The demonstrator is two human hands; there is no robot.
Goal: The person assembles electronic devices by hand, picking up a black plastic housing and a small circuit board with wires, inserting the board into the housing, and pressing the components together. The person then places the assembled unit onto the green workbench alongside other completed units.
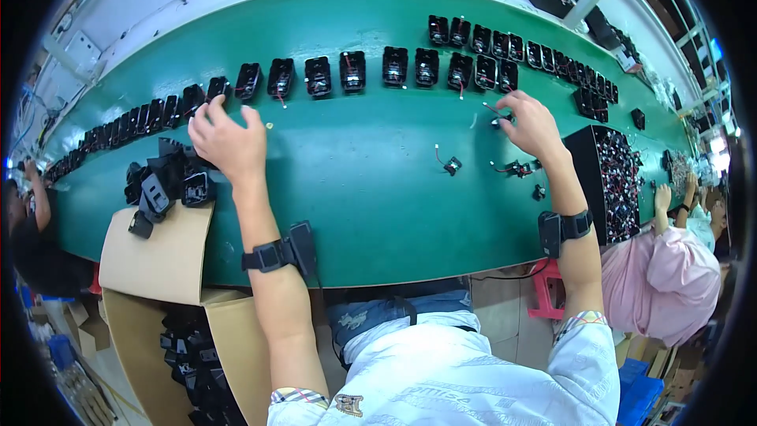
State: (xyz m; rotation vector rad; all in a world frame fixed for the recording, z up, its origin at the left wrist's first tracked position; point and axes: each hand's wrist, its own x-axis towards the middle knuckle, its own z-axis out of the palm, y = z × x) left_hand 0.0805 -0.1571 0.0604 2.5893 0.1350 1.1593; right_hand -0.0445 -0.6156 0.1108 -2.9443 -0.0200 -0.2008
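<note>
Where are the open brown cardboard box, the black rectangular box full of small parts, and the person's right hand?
Open brown cardboard box (154, 256): head view, on its flap.
Black rectangular box (583, 181): head view, on its side wall.
Right hand (534, 128): head view, on its back.

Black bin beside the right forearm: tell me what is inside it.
The black bin holds a dense jumble of small dark parts with red and white bits. Only the upper layer shows; the bin's bottom and anything buried are covered.

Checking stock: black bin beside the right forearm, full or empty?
Looks full: small wired parts crowd the visible opening of the black bin. Cannot tell how deep they go.
</note>
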